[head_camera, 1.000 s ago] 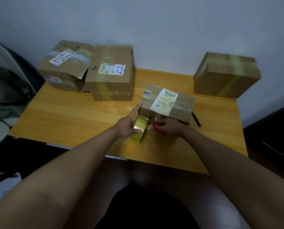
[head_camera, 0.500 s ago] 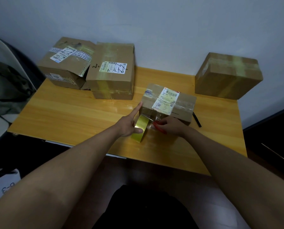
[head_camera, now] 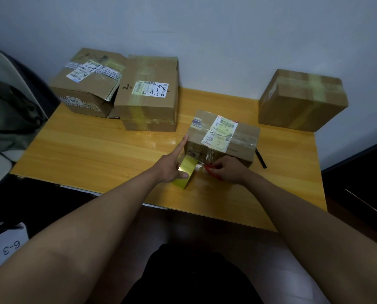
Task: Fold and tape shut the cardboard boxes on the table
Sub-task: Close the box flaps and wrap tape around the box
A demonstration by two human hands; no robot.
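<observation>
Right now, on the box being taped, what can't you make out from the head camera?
- Red tool: mostly covered by the right hand; its type is unclear.
- Tape strip from the tape roll to the small box: clear, glare hides any cut.
- Box's far and right sides: face away.
- Labels: too small to read.

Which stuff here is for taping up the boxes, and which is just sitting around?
For the job:
small box
tape roll, held by left hand
red cutter, held by right hand
three other boxes

Lying about:
black pen
bag on chair
paper marked 6-3
</observation>
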